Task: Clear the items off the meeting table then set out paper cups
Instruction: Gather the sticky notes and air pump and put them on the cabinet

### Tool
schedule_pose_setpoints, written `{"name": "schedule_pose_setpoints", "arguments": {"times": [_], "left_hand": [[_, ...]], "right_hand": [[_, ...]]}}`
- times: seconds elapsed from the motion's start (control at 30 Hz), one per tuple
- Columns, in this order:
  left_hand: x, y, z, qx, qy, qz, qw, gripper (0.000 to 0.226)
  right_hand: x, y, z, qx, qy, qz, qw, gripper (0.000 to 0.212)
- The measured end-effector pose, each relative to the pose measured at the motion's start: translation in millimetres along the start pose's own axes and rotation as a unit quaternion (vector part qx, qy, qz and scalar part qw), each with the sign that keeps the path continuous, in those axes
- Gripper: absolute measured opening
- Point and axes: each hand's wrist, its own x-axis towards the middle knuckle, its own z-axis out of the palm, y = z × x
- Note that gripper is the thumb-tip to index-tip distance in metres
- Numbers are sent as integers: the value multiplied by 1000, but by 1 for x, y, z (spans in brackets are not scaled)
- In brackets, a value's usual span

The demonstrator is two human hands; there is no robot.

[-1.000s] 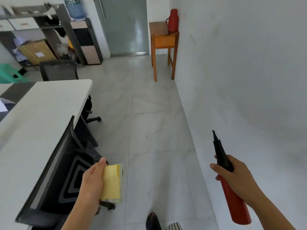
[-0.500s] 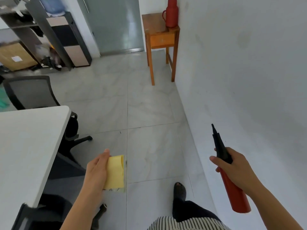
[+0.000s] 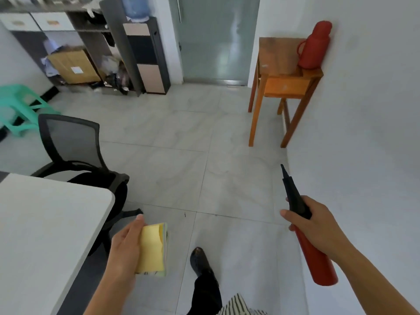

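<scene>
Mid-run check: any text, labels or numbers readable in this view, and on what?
None is readable.
Cardboard box: white label, too blurred.
White drawers: orange tags, too blurred.
Yellow pad in the left hand: top sheet blank.
Red pump in the right hand: no marking visible.

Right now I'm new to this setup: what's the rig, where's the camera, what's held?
No robot here: a person's two bare hands, filmed by one wide-angle camera worn on the head, looking forward and down. All pictures share that view. The left hand holds a yellow notepad; the right hand grips a red tube with a black pointed tip. Only a corner of the white meeting table shows, lower left, with a black office chair beside it. Ahead, a wooden side table carries a red flask.
</scene>
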Motion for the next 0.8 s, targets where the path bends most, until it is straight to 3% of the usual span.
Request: {"name": "schedule_pose_setpoints", "arguments": {"times": [0.37,0.5,0.8], "left_hand": [[244,176,34,10,-14,42,999,35],[319,212,63,8,-21,38,999,35],[493,317,95,-36,69,29,997,35]], "right_hand": [[220,-144,57,10,0,6,1000,22],[310,-174,69,-2,-11,15,1000,22],[566,-287,115,-38,-77,-39,996,22]]}}
